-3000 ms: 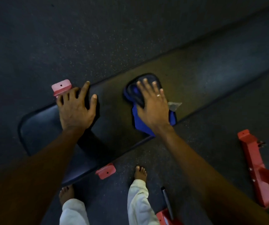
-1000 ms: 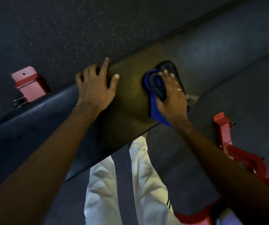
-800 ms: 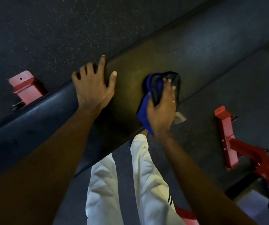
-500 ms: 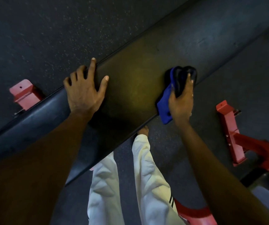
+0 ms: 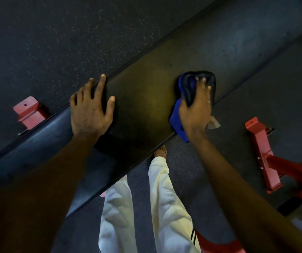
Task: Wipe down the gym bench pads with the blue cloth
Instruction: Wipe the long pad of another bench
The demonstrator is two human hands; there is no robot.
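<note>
A long black bench pad (image 5: 146, 99) runs diagonally from lower left to upper right. The blue cloth (image 5: 176, 123) lies bunched on its near edge, with a darker fold toward the pad's middle. My right hand (image 5: 196, 108) lies on top of the cloth, fingers spread over it and thumb tucked round a fold, pressing it onto the pad. My left hand (image 5: 91, 110) rests flat on the pad to the left, fingers spread toward the far edge, holding nothing.
Red metal frame feet stand on the dark speckled floor, one beyond the pad at left (image 5: 29, 112) and one at right (image 5: 259, 143). My white trouser legs (image 5: 164, 207) and a bare foot (image 5: 161, 151) are beside the pad's near edge. A pale tag (image 5: 213, 123) sticks out by the cloth.
Over the last second my right hand has slid the cloth to the right along the pad, away from my left hand. My left hand has stayed planted on the pad.
</note>
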